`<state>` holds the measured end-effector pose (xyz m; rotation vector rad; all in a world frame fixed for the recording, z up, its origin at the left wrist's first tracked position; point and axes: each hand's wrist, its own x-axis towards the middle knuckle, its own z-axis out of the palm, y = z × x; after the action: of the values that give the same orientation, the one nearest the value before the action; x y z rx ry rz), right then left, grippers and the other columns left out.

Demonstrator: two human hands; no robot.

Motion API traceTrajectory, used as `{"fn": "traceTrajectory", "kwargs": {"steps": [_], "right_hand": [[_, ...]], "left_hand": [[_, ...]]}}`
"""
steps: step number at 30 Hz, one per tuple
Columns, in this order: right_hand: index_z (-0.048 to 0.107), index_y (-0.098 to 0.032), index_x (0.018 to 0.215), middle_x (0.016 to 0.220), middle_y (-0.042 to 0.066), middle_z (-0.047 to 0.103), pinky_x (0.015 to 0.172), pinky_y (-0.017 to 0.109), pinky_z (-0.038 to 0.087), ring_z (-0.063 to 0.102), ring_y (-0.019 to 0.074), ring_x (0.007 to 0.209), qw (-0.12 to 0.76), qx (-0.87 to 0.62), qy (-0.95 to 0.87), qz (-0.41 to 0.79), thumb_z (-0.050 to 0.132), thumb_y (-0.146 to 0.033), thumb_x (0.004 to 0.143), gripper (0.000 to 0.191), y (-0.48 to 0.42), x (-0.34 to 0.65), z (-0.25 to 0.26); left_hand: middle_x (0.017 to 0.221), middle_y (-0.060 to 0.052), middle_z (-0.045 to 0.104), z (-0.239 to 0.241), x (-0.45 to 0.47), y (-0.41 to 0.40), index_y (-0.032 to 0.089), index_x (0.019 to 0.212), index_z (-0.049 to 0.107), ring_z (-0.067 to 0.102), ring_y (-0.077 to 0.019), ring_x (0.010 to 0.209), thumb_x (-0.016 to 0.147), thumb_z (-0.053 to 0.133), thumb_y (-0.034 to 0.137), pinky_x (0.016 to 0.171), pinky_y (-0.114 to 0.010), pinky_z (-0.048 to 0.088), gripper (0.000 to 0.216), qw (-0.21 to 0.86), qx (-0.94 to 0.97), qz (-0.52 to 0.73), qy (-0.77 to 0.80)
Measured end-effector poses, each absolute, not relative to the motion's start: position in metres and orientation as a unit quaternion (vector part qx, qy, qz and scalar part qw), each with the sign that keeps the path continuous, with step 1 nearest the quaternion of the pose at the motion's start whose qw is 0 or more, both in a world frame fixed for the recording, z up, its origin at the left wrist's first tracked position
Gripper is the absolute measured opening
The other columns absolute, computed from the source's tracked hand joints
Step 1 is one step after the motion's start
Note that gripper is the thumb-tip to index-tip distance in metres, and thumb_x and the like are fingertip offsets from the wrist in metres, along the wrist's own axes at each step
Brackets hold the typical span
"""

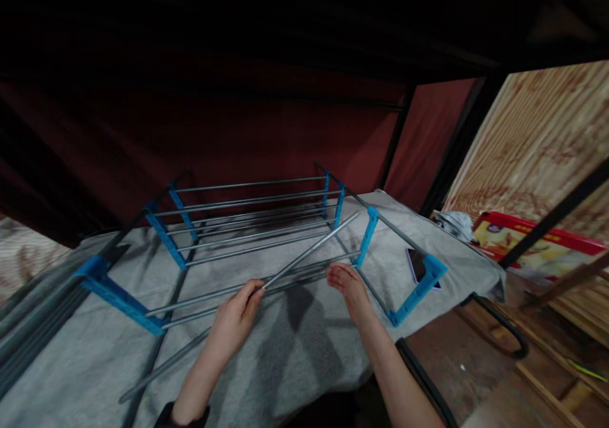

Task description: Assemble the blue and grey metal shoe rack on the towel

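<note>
My left hand is closed around a loose grey metal tube, which slants from lower left to upper right across a partly assembled rack. Blue plastic brackets and metal rods make up this rack, which lies on a grey cloth-covered surface. My right hand has its fingers loosely bent and holds nothing visible. It hovers by the right end of the near rods, close to a blue bracket; whether it touches a rod, I cannot tell.
To the right of the rack lies a phone. Several more tubes are at the left edge. Beyond the right edge of the cloth are a red and yellow box, a crumpled cloth and dark metal frame bars.
</note>
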<state>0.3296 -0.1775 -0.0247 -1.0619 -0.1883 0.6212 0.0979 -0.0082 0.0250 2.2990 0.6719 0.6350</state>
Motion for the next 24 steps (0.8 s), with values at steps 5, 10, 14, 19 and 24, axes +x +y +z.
{"fn": "traceTrajectory", "kwargs": {"steps": [5, 10, 14, 19, 24], "right_hand": [[0.076, -0.023, 0.097, 0.097, 0.007, 0.082, 0.082, 0.034, 0.060, 0.074, 0.0189, 0.084, 0.849, -0.444, -0.074, 0.277, 0.085, -0.049, 0.071, 0.038, -0.181, 0.336, -0.023], [0.073, -0.024, 0.095, 0.093, 0.004, 0.081, 0.088, 0.037, 0.061, 0.076, 0.0199, 0.089, 0.876, -0.403, -0.038, 0.263, 0.080, -0.047, 0.080, 0.028, -0.180, 0.341, -0.027], [0.072, -0.025, 0.100, 0.098, 0.004, 0.081, 0.084, 0.034, 0.060, 0.075, 0.0187, 0.088, 0.881, -0.405, -0.049, 0.240, 0.084, -0.041, 0.077, 0.031, -0.181, 0.342, -0.029], [0.071, -0.025, 0.094, 0.093, 0.001, 0.080, 0.084, 0.033, 0.060, 0.074, 0.0169, 0.085, 0.871, -0.430, -0.070, 0.228, 0.089, -0.043, 0.073, 0.032, -0.183, 0.342, -0.029], [0.068, -0.024, 0.090, 0.090, 0.001, 0.078, 0.084, 0.034, 0.061, 0.073, 0.0174, 0.085, 0.867, -0.445, -0.059, 0.215, 0.090, -0.047, 0.072, 0.036, -0.184, 0.342, -0.030]], "left_hand": [[0.113, -0.010, 0.079, 0.000, 0.103, -0.002, 0.024, 0.111, 0.068, 0.075, -0.0304, 0.103, 0.096, 0.038, 0.050, 0.090, -0.041, 0.056, 0.042, 0.284, 0.904, 0.177, 0.268], [0.115, -0.012, 0.079, -0.016, 0.105, 0.000, 0.022, 0.116, 0.069, 0.075, -0.0332, 0.104, 0.098, 0.033, 0.049, 0.092, -0.044, 0.055, 0.048, 0.252, 0.923, 0.120, 0.265], [0.117, -0.012, 0.079, -0.014, 0.106, -0.001, 0.023, 0.114, 0.070, 0.075, -0.0311, 0.105, 0.098, 0.035, 0.050, 0.093, -0.041, 0.055, 0.047, 0.262, 0.926, 0.105, 0.252], [0.120, -0.010, 0.078, -0.009, 0.106, -0.002, 0.024, 0.115, 0.070, 0.073, -0.0312, 0.111, 0.095, 0.042, 0.051, 0.097, -0.041, 0.054, 0.044, 0.276, 0.921, 0.100, 0.256], [0.126, -0.011, 0.076, -0.010, 0.099, 0.004, 0.024, 0.115, 0.068, 0.071, -0.0310, 0.116, 0.092, 0.044, 0.046, 0.099, -0.041, 0.052, 0.040, 0.269, 0.922, 0.101, 0.260]]}}
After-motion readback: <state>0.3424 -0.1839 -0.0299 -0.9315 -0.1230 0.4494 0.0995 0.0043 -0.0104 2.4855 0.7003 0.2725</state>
